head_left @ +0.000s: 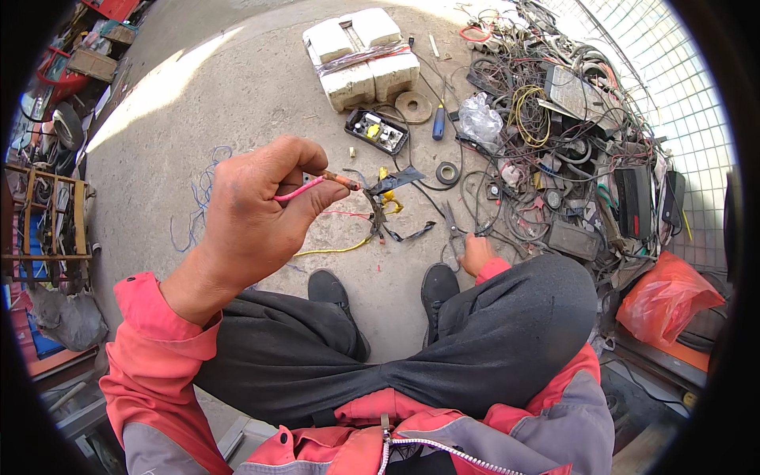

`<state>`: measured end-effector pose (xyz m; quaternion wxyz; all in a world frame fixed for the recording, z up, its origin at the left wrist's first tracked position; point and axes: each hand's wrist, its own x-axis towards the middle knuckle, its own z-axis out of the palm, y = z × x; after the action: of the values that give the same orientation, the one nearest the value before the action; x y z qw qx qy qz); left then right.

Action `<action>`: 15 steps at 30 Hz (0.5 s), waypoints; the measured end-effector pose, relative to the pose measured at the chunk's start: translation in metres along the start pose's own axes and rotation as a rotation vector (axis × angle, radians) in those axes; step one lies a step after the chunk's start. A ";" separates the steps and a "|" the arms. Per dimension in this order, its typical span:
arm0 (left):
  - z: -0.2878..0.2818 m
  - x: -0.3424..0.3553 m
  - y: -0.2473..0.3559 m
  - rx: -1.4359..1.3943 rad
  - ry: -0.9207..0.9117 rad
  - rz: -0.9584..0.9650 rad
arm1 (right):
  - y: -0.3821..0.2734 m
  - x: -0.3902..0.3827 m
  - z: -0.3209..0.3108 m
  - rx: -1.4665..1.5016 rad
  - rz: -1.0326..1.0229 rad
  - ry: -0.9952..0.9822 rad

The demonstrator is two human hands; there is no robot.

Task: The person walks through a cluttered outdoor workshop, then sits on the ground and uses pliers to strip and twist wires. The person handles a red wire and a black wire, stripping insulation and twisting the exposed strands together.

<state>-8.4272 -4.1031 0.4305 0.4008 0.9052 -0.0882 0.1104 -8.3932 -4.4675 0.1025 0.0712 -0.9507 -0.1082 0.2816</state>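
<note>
My left hand is raised in front, pinching an electrical wire between thumb and fingers. The pink insulated wire curves out by the thumb, and a coppery brown end sticks out past the fingertips. Just beyond it are wires wrapped in dark tape, with a yellow wire trailing to the left. My right hand is low by my right knee, fingers curled at the handles of a pair of scissors; the knee and sleeve hide part of that hand.
Cables and electronic scrap are heaped at the right against a wire mesh. Ahead lie a white foam block, an opened black device, a blue-handled screwdriver and a tape roll. A red bag is at far right.
</note>
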 end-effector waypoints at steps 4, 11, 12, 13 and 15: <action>0.003 0.001 -0.002 -0.026 -0.004 -0.018 | 0.004 0.000 0.006 -0.003 -0.018 0.015; 0.002 0.002 0.000 -0.031 0.005 -0.016 | 0.022 0.009 0.030 0.043 -0.075 0.114; 0.000 0.002 0.002 -0.020 0.003 -0.024 | 0.025 0.011 0.034 0.057 -0.057 0.134; -0.003 0.003 0.004 0.010 0.003 -0.016 | 0.023 0.013 0.033 0.071 -0.045 0.159; -0.003 0.001 0.000 0.028 0.021 0.009 | 0.021 0.010 0.028 0.131 0.037 0.213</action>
<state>-8.4262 -4.1009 0.4331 0.3883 0.9092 -0.0864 0.1230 -8.3971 -4.4831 0.0703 0.1388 -0.9704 -0.0640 0.1870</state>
